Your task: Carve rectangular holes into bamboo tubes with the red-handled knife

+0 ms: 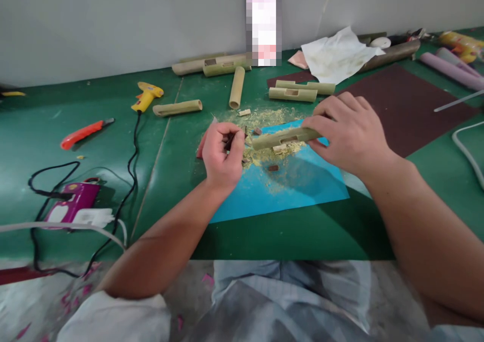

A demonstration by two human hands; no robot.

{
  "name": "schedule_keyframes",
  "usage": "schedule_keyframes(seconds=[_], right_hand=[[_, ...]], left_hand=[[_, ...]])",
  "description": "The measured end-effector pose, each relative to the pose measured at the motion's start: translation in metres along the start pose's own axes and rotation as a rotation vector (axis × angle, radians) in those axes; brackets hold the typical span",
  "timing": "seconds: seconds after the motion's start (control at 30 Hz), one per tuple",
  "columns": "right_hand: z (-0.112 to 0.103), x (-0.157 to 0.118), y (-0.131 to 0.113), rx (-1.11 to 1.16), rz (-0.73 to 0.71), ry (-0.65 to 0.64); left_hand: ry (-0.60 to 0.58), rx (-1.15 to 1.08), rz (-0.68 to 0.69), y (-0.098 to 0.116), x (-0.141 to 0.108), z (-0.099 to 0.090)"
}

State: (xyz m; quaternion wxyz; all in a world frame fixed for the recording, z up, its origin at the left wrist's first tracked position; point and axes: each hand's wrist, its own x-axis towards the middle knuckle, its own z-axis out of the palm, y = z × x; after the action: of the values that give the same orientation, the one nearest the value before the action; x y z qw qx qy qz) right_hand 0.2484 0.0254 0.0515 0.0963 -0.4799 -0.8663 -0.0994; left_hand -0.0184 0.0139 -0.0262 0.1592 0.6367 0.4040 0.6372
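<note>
My right hand [350,130] grips one end of a short green bamboo tube [266,140] with a rectangular notch cut in its upper side. The tube is held level above a blue sheet [242,206]. Close to its other end, my left hand [223,153] is closed in a pinch, with something small and dark partly showing between the fingers; its kind is hidden. Behind that hand a bit of a red object [201,146] shows. Yellowish shavings [264,173], a pale chip [280,149] and a small brown piece [273,168] lie under the tube.
More bamboo tubes [177,108] lie across the green table, several of them notched [293,94]. At left are a yellow glue gun [148,96], an orange utility knife [86,133] and a purple power strip [73,201] with cords. A brown sheet [401,105] and white cloth [340,55] lie at right.
</note>
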Motion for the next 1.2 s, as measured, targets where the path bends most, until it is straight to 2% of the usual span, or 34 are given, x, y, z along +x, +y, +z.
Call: schedule_keyframes(seconds=[0.17, 0.33, 0.53, 0.9, 1.1, 1.2], right_hand=[[0.004, 0.0, 0.0, -0.038, 0.055, 0.046], [0.01, 0.002, 0.0, -0.037, -0.004, -0.016], [0.013, 0.004, 0.0, -0.108, 0.0, 0.0], [0.028, 0.001, 0.005, -0.145, -0.019, 0.142], [0.016, 0.001, -0.001, -0.073, 0.086, -0.031], [0.013, 0.0, -0.001, -0.025, 0.073, -0.036]], left_hand=[[-0.04, -0.026, 0.04, 0.002, 0.0, 0.001], [-0.053, -0.038, 0.061, 0.004, 0.0, 0.002], [-0.063, -0.005, 0.046, 0.004, 0.0, 0.001], [-0.066, -0.004, 0.047, 0.004, 0.0, 0.0], [-0.074, -0.001, 0.035, 0.006, 0.0, 0.0], [-0.073, -0.007, 0.041, 0.007, 0.0, 0.001]])
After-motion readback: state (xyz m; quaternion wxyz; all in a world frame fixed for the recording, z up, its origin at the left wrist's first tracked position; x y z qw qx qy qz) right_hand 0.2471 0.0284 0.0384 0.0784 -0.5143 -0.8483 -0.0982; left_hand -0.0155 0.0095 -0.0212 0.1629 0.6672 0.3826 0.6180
